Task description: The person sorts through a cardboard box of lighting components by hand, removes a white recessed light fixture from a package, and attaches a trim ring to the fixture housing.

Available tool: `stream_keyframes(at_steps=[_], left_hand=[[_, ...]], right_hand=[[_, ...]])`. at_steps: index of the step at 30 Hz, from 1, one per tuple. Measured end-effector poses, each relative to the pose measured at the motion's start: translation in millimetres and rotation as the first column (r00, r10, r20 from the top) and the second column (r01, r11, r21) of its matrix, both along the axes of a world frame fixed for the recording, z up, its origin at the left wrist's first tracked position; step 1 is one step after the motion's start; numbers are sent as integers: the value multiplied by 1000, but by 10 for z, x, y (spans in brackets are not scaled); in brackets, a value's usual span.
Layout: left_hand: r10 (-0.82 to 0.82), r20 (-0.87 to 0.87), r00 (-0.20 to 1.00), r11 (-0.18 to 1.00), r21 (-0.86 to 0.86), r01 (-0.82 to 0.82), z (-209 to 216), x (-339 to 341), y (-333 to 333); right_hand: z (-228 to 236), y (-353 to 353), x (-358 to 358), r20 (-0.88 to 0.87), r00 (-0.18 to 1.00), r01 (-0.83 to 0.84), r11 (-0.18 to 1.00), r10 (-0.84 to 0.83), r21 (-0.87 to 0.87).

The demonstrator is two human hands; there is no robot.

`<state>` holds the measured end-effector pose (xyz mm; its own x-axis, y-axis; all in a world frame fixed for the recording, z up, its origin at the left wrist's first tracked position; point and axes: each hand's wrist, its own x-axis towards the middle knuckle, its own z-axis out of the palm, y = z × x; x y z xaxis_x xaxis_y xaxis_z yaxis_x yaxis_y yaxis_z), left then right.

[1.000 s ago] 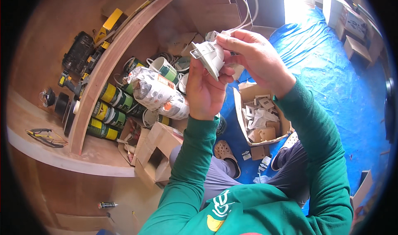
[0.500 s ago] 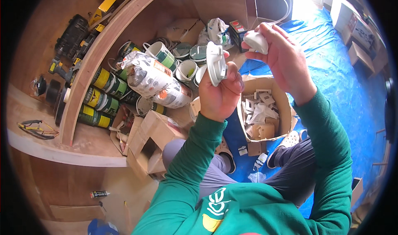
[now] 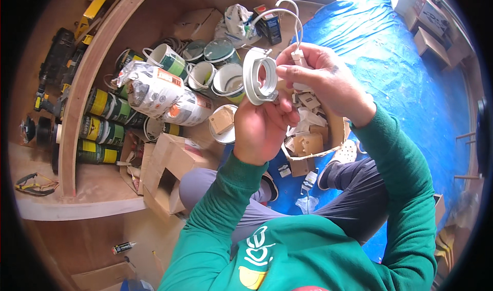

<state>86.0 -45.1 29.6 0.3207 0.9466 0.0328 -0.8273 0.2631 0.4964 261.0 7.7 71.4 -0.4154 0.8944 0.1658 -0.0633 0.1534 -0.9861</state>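
- Head view: the left hand (image 3: 259,132) holds a white ring (image 3: 251,79) by its lower part, fingers curled beneath it; the ring stands nearly upright, its opening turned toward the right.
- The right hand (image 3: 331,78) is closed, thumb and fingers together, on a white fitting (image 3: 299,60), with a white cable (image 3: 299,26) rising from it and looping above.
- The right thumb lies just beside the ring's right edge; whether they touch cannot be told.
- Both things are up in front of the person, over an open box (image 3: 337,130) of pale scraps (image 3: 308,117).
- The box rests on a blue sheet (image 3: 405,85).
- Left of the hands are buckets (image 3: 228,79) and a white bag (image 3: 151,88).
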Motion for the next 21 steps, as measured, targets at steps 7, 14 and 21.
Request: stream_keyframes(at_steps=[7, 14, 21], left_hand=[[-2, -243, 970, 993, 116, 31, 21, 47, -35], [38, -295, 955, 997, 69, -18, -65, 36, -20], [-100, -137, 985, 994, -66, 92, -25, -65, 49]], right_hand=[[-107, 3, -25, 53, 994, 90, 996, -91, 29], [-73, -48, -58, 239, 963, 111, 990, -128, 82], [-100, 34, 14, -113, 976, 169, 973, -188, -157]])
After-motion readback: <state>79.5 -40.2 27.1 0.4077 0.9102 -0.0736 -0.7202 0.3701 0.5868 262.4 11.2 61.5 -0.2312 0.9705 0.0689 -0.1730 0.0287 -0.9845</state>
